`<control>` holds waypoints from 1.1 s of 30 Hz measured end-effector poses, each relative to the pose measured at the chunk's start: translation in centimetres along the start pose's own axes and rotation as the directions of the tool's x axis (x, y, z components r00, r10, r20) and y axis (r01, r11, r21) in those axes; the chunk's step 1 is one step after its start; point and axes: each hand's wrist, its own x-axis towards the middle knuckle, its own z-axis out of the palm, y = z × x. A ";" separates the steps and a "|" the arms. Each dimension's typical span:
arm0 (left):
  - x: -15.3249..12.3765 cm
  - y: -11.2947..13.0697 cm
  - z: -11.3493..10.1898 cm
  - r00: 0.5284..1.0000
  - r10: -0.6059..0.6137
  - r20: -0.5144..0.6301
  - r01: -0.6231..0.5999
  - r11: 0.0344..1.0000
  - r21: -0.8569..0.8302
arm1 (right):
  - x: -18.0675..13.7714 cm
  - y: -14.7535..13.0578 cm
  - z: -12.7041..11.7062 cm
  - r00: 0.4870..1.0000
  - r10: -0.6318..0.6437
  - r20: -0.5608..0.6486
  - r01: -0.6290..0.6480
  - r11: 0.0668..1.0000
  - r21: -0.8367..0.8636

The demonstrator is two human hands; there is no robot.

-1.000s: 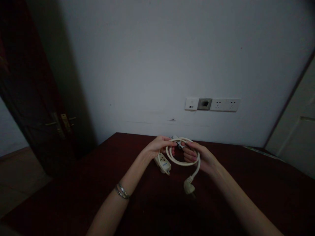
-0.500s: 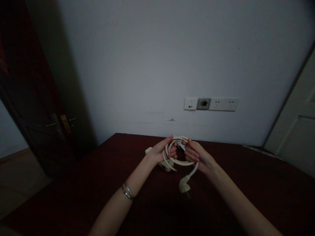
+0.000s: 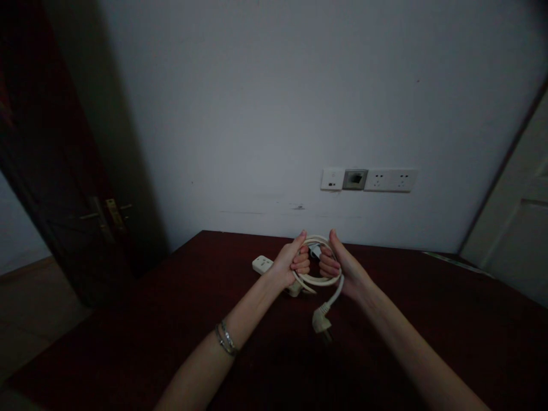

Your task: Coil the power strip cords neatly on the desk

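Extension cord (image 3: 317, 281) looped between our two hands over the tabletop

We hold the cord as a ring of several loops in front of us, apparently raised off the dark tabletop (image 3: 274, 359) near the wall (image 3: 257, 114). Our left hand (image 3: 287, 265) curls around one side of the ring, and our right hand (image 3: 349, 274) wraps the opposite side; both have fingers folded inward and thumbs pointing up along the outside. Gripping from opposite sides seems to gather the strands and let the ring stay round. The plug (image 3: 321, 319) hangs below our right hand on a short free length, probably drooping under its own weight; we cannot tell whether its prongs touch the wood.

Behind our left hand and wrist lies the power strip (image 3: 262, 263), partly hidden, with another stretch of cord trailing beside its near end. A pale object (image 3: 315, 250) shows through the ring, too obscured to identify.

The cord looks smooth, cream-coloured and plastic-sheathed, stiff enough to make open curves. The plug is an angled, rounded block with a ribbed neck; the strip is a long moulded bar with slotted outlets. Reddish-brown and dull, the tabletop contrasts with the matte, scuffed wall.
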 end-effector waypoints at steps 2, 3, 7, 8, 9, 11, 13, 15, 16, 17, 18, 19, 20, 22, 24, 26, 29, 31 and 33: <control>0.1 -0.2 0.2 0.998 0.005 -0.061 -0.004 1.000 0.019 | 0.0 0.1 0.2 1.000 0.000 -0.027 0.000 1.000 -0.015; 0.2 -0.3 0.2 0.996 0.008 -0.092 -0.005 1.000 0.026 | 0.0 0.2 0.3 0.999 -0.004 -0.037 0.003 1.000 -0.024; 0.4 -0.7 0.2 0.979 0.081 -0.187 -0.071 0.996 0.060 | 0.0 0.6 0.6 0.998 -0.048 -0.043 0.046 0.998 -0.045; 0.4 -0.9 0.2 0.974 0.103 -0.200 -0.090 0.993 0.075 | 0.0 0.7 0.6 0.998 -0.057 -0.040 0.055 0.997 -0.050; 0.5 -1.0 0.2 0.971 0.121 -0.208 -0.104 0.990 0.090 | -0.1 0.7 0.6 0.997 -0.064 -0.038 0.062 0.997 -0.056; 0.6 -1.1 0.2 0.966 0.147 -0.215 -0.124 0.986 0.115 | -0.1 0.6 0.6 0.998 -0.060 -0.031 0.058 0.996 -0.068; 0.6 -1.2 0.2 0.964 0.163 -0.212 -0.139 0.983 0.122 | -0.2 0.5 0.7 0.999 -0.047 -0.019 0.046 0.996 -0.075; 0.5 -1.2 0.1 0.964 0.169 -0.204 -0.147 0.982 0.118 | -0.3 0.4 0.7 0.999 -0.033 0.008 0.033 0.996 -0.082; 0.5 -1.2 0.1 0.966 0.169 -0.195 -0.149 0.982 0.115 | -0.3 0.3 0.6 0.999 -0.022 0.029 0.024 0.995 -0.092; 0.5 -1.2 0.0 0.969 0.168 -0.184 -0.150 0.982 0.111 | -0.3 0.2 0.6 0.999 -0.009 0.049 0.014 0.994 -0.111; 0.4 -1.1 0.0 0.971 0.166 -0.173 -0.149 0.983 0.110 | -0.3 0.1 0.5 0.998 0.003 0.056 0.004 0.991 -0.137; 0.4 -1.1 -0.1 0.973 0.161 -0.163 -0.144 0.983 0.110 | -0.3 -0.1 0.4 0.999 0.009 0.050 0.000 0.986 -0.169; 0.5 -1.0 -0.1 0.975 0.155 -0.158 -0.138 0.984 0.113 | -0.4 -0.2 0.3 0.999 0.010 0.035 -0.002 0.979 -0.204; 0.5 -0.9 -0.1 0.976 0.146 -0.160 -0.127 0.984 0.126 | -0.6 -0.6 0.2 1.000 -0.003 0.001 0.003 0.965 -0.264; 0.4 -0.7 -0.1 0.974 0.153 -0.167 -0.129 0.980 0.149 | -0.8 -1.0 0.1 1.000 -0.018 -0.002 0.017 0.950 -0.313; 0.2 -0.5 0.0 0.969 0.175 -0.172 -0.145 0.974 0.172 | -1.1 -1.3 0.2 0.999 -0.034 0.010 0.035 0.933 -0.359; -0.1 -0.2 0.2 0.961 0.194 -0.196 -0.158 0.970 0.186 | -1.2 -1.2 0.5 0.997 -0.078 0.000 0.072 0.915 -0.397; -0.2 -0.2 0.3 0.956 0.198 -0.215 -0.162 0.972 0.172 | -1.1 -0.9 0.7 0.994 -0.107 -0.009 0.095 0.920 -0.380; -0.2 -0.2 0.3 0.954 0.203 -0.221 -0.175 0.974 0.143 | -0.8 -0.4 1.0 0.992 -0.126 -0.004 0.118 0.940 -0.321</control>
